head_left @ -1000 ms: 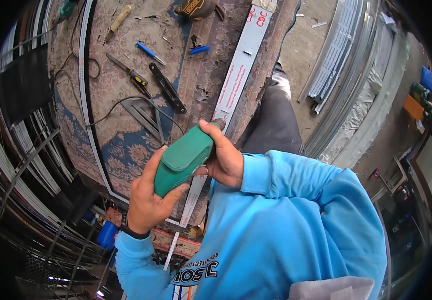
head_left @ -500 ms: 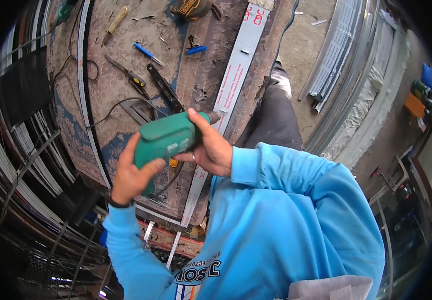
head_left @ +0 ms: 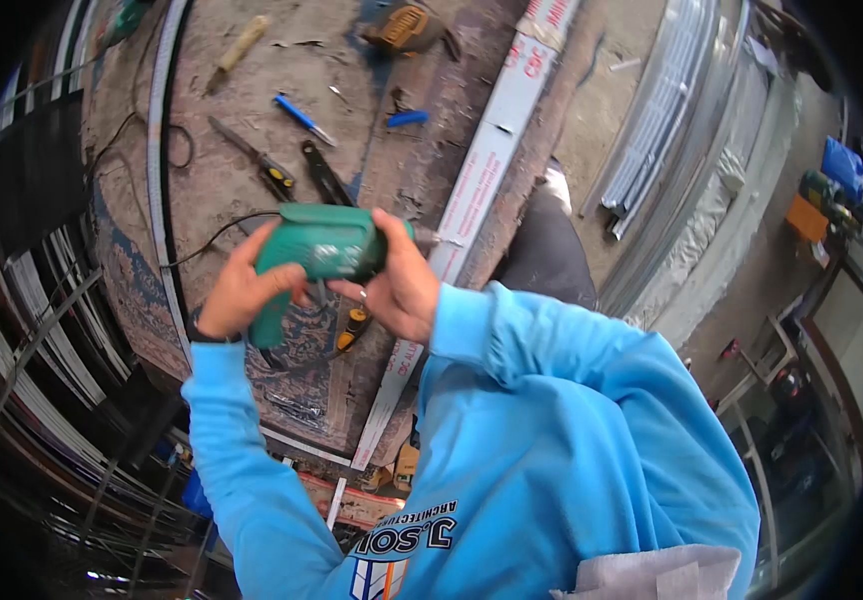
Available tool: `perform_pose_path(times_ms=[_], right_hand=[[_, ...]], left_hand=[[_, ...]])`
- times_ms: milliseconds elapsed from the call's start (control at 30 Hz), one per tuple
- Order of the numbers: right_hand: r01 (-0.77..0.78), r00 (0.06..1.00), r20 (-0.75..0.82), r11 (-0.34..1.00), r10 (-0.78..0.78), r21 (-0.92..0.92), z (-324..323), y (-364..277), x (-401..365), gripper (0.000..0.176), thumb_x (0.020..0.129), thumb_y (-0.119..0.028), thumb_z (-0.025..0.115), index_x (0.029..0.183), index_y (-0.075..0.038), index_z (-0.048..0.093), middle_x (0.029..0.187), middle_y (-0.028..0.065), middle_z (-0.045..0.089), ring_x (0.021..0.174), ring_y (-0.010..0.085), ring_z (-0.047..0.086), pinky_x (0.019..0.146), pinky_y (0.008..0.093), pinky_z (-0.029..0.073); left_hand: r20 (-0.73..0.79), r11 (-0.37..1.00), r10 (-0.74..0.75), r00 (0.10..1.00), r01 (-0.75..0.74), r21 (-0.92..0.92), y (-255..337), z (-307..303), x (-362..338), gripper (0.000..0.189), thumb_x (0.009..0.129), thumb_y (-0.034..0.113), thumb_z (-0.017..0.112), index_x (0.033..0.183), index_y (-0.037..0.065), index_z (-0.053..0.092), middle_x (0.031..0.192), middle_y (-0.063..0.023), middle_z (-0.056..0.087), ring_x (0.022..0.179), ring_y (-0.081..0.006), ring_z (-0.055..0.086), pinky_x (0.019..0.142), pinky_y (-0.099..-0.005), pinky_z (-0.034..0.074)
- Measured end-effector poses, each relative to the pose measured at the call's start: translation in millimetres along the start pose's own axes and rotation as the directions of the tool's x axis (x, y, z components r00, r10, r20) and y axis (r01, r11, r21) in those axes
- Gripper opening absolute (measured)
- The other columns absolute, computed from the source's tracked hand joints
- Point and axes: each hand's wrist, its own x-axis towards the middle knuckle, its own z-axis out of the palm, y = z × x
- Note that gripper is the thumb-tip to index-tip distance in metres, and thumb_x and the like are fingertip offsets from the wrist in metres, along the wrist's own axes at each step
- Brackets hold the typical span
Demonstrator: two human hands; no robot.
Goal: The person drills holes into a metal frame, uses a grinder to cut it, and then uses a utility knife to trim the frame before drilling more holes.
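A green power drill (head_left: 324, 243) is held level in both hands above the worktable. My left hand (head_left: 242, 285) is closed around its rear and the top of its handle, thumb toward the trigger. At the front, my right hand (head_left: 404, 285) wraps the body near the chuck, thumb on top and fingers below. The drill's nose points right, its tip overlapping a long metal profile (head_left: 472, 185) covered in printed protective film. Below the drill lies a yellow-and-black handled tool (head_left: 354, 328). A dark metal bar (head_left: 327, 175) rests just beyond it.
On the carpet-covered table (head_left: 242, 190) lie a knife (head_left: 274, 172), a blue pen (head_left: 302, 118), a blue cap-like piece (head_left: 408, 118), a wooden-handled tool (head_left: 240, 50) and a brown-black power tool (head_left: 402, 28). Long profiles (head_left: 652, 120) are stacked at right; a rack of profiles (head_left: 42, 330) stands left.
The drill has tilted to nearly level, its nose lower relative to its rear, with both hands still on it. The view has shifted slightly, and the yellow-and-black handle shows more fully.
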Motion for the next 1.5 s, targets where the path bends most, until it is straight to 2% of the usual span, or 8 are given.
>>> perform_pose_path(times_ms=[167,233,400,667,967,1200,1367,1500], right_hand=[[-0.087,0.992,0.062,0.959,0.107,-0.272,43.4,-5.8,-43.3,0.054,0.101,-0.052,0.055,0.139,-0.014,0.058,0.137,0.0079,0.065,0.127,0.0261,0.062,0.109,0.0496,0.048],[-0.014,0.969,0.211,0.884,0.127,-0.467,60.6,-5.6,-27.5,0.058,0.097,-0.052,0.058,0.137,-0.01,0.057,0.137,0.0121,0.065,0.125,0.0286,0.064,0.111,0.0481,0.047],[0.126,0.872,0.4,0.661,0.282,-0.74,105.3,-18.4,34.8,0.076,0.1,-0.063,0.056,0.149,-0.005,0.047,0.141,0.0165,0.062,0.127,0.0289,0.062,0.112,0.0456,0.046],[0.321,0.936,0.278,0.2,-0.214,-0.926,80.4,-118.2,-7.1,0.046,0.108,-0.041,0.06,0.14,-0.008,0.054,0.14,0.0064,0.063,0.126,0.0191,0.059,0.106,0.0366,0.044],[0.477,0.782,0.445,-0.041,-0.436,-0.878,128.7,-216.2,-3.1,0.034,0.107,-0.029,0.063,0.132,-0.007,0.059,0.128,0.0075,0.069,0.112,0.0179,0.066,0.093,0.0338,0.052],[0.679,0.584,0.812,-0.558,0.015,-0.478,308.6,-255.4,203.7,0.035,0.102,-0.025,0.073,0.127,-0.003,0.061,0.116,0.0118,0.069,0.108,0.0206,0.066,0.089,0.0328,0.054],[0.603,0.31,0.887,-0.792,0.341,0.094,442.3,-262.0,425.0,0.064,0.089,-0.038,0.083,0.132,0.001,0.055,0.125,0.0257,0.066,0.115,0.0429,0.064,0.093,0.0503,0.053],[0.3,0.487,0.828,-0.943,0.279,0.141,508.5,-240.7,520.6,0.084,0.086,-0.054,0.08,0.139,0.003,0.05,0.138,0.0292,0.058,0.127,0.0489,0.057,0.103,0.0551,0.049]], left_hand=[[-0.057,0.974,0.226,0.972,-0.228,-0.023,-8.5,17.3,-79.6,0.097,0.086,0.023,0.088,0.163,0.008,0.031,0.138,-0.0129,0.06,0.111,-0.0231,0.067,0.091,-0.0399,0.057],[0.106,0.806,0.171,0.98,-0.077,-0.586,-9.9,26.4,-102.1,0.127,0.071,0.029,0.096,0.168,0.016,0.015,0.15,-0.0139,0.054,0.132,-0.028,0.057,0.108,-0.0399,0.049],[-0.282,0.804,0.592,0.755,-0.528,0.273,3.2,25.2,-113.9,0.123,0.07,0.022,0.097,0.167,0.017,0.021,0.15,-0.0219,0.051,0.134,-0.0384,0.056,0.112,-0.0517,0.045],[-0.21,0.068,0.585,0.784,0.21,0.975,-72.1,-144.7,-34.3,0.116,0.077,0.006,0.086,0.168,0.038,0.023,0.114,-0.0164,0.053,0.105,-0.0365,0.055,0.087,-0.0526,0.041],[-0.439,0.429,0.411,0.799,0.255,0.866,-151.6,-199.0,41.5,0.122,0.082,0.001,0.079,0.17,0.03,0.001,0.153,-0.0243,0.041,0.144,-0.047,0.037,0.115,-0.0677,0.029],[-0.895,0.903,0.398,0.202,0.086,0.42,-122.4,-183.6,129.2,0.092,0.078,0.059,0.086,0.148,0.012,0.049,0.149,-0.0212,0.054,0.132,-0.0425,0.057,0.106,-0.0558,0.048],[-0.957,0.897,0.243,0.161,0.338,0.285,-88.7,-162.8,131.2,0.084,0.078,0.061,0.085,0.143,0.015,0.058,0.149,-0.0134,0.054,0.132,-0.0396,0.056,0.108,-0.0525,0.049],[-0.968,0.928,0.174,0.182,0.298,0.223,-77.6,-158.6,126.3,0.082,0.078,0.059,0.086,0.142,0.014,0.059,0.149,-0.0145,0.054,0.132,-0.0394,0.057,0.112,-0.0566,0.044]])
